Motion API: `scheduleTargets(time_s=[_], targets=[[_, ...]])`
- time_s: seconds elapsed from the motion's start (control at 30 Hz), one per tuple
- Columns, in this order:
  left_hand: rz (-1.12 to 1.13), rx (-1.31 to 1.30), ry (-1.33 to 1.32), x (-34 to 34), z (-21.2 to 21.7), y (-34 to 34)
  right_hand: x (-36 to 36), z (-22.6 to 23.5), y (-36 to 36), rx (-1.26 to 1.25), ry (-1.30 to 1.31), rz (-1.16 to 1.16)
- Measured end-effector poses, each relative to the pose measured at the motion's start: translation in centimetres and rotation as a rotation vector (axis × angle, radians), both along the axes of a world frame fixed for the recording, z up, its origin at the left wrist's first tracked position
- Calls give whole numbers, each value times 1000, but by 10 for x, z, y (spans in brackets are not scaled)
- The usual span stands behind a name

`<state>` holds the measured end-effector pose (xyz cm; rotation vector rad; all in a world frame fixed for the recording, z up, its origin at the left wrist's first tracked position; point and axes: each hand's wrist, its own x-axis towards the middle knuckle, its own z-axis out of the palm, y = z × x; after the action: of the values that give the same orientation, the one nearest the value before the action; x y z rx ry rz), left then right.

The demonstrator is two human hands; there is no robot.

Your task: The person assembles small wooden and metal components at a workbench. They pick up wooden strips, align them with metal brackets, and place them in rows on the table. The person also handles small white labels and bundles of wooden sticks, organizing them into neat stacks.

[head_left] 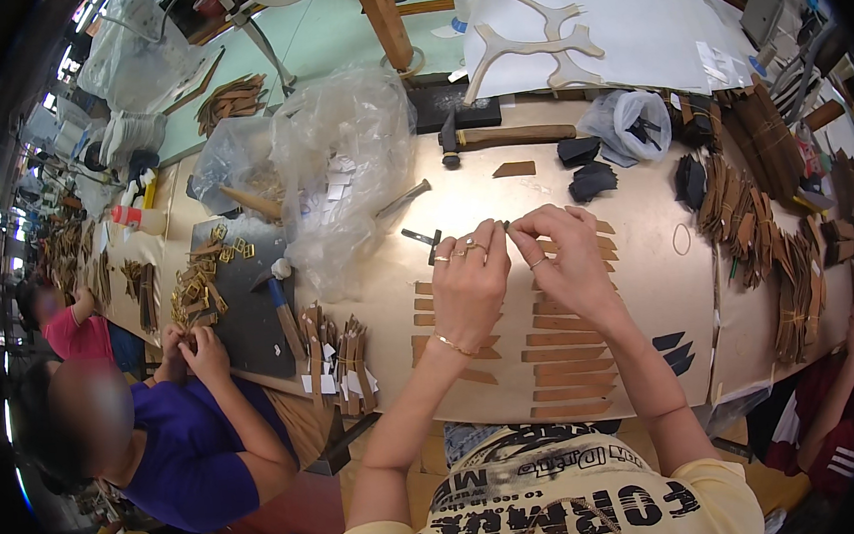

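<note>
Over the middle of the table, my left hand (474, 285) and my right hand (569, 261) are close together, their fingertips pinched. A tiny dark bit shows between the fingertips, too small to name. Just left of my left fingers lie narrow black strips (422, 236), partly crossing. Brown leather strips (570, 366) are laid side by side in a column below my right hand. Another column of brown strips (424, 319) is partly hidden by my left hand and wrist. Dark angled-end strips (675, 353) rest right of my right forearm.
Beyond my hands are a hammer (507, 136), a clear plastic bag (346, 193) and bundles of black pieces (593, 182). Brown strip bundles (759, 216) crowd the right side. At left, a person in purple (205, 445) handles small parts near brass buckles (198, 285).
</note>
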<state>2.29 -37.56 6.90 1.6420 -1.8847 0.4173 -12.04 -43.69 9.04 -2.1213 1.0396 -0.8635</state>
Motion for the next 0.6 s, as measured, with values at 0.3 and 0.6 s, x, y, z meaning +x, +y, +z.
scheduleTargets(time_s=[0.3,0.6], targets=[[-9,36,-100,1,0,-1,-2,-1,-1,13,28,-13],[15,6,487,2,18,5,-3,2,-3,59,-65,48]])
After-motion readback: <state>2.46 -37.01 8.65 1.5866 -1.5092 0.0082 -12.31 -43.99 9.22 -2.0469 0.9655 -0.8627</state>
